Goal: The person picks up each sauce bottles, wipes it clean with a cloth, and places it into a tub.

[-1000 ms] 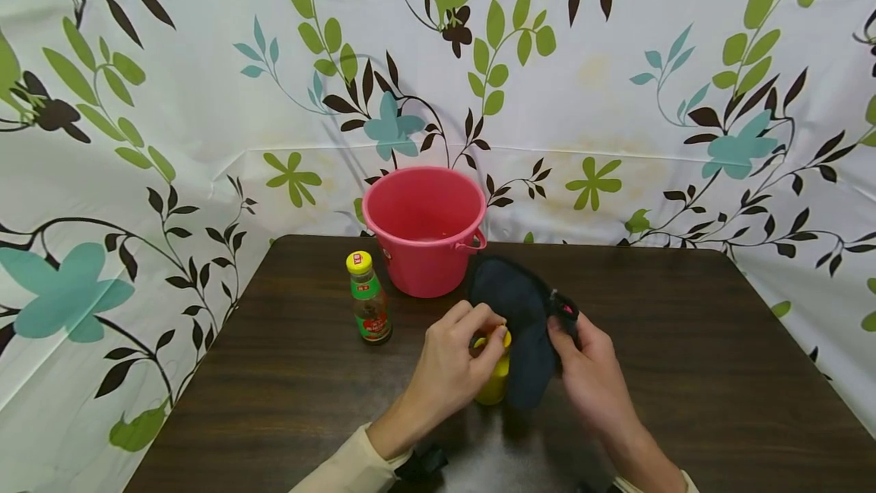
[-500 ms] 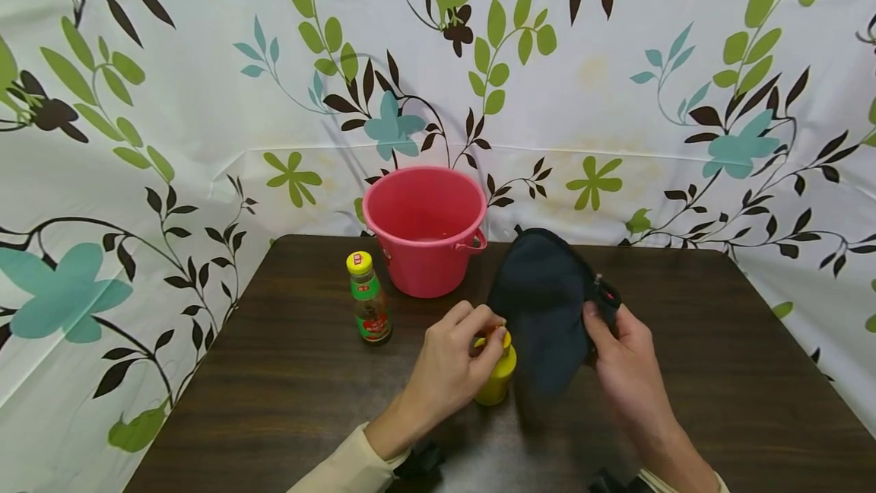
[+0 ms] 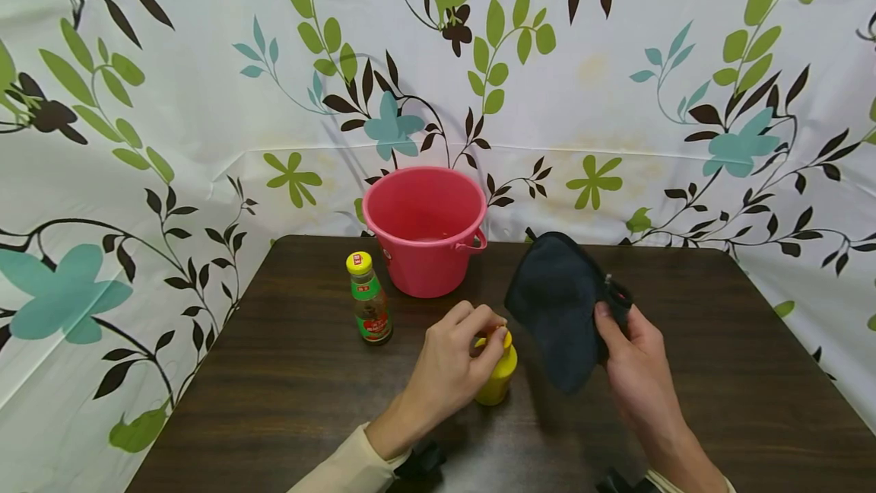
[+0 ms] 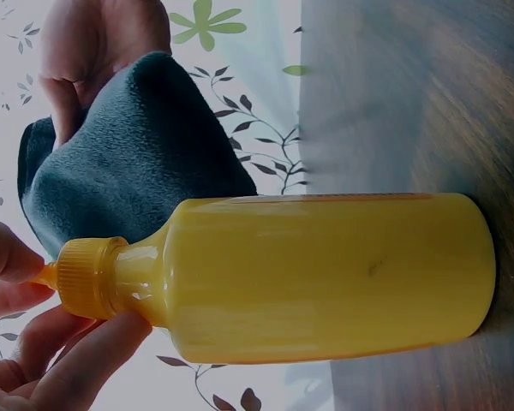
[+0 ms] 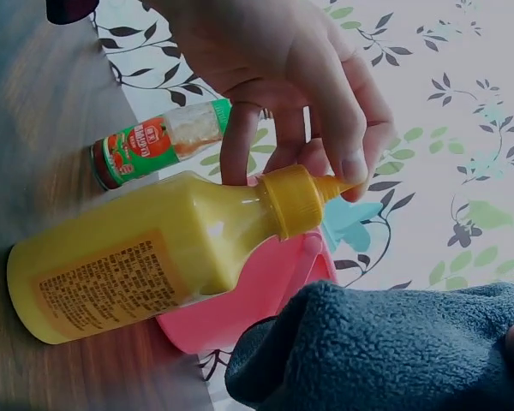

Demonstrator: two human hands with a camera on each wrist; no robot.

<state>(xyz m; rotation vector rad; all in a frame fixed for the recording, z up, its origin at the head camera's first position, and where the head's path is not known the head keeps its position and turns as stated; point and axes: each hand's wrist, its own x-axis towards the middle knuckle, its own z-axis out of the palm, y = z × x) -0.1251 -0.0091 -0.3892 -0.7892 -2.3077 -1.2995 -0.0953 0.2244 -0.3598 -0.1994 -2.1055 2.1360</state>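
Note:
My left hand [image 3: 448, 375] pinches the tip of the orange nozzle cap [image 4: 90, 276] on a yellow squeeze bottle [image 4: 334, 278]. The bottle stands upright on the table, and its printed label [image 5: 110, 282] shows in the right wrist view. In my right hand [image 3: 639, 367] is a dark blue-grey fuzzy cloth [image 3: 557, 306], gripped at its right edge between thumb and fingers. The cloth hangs down just right of the bottle, apart from it in the head view. Some of the right fingers are hidden behind the cloth.
A pink bucket [image 3: 424, 261] stands at the back of the dark wooden table [image 3: 274, 386]. Left of it is a glass bottle [image 3: 369, 303] with a yellow lid and green and red label. Behind the table hangs a leaf-patterned curtain [image 3: 541, 120].
My right hand has moved right with the cloth, drawing it away from the yellow squeeze bottle and uncovering the bottle's right side. My left hand has kept its pinch on the nozzle.

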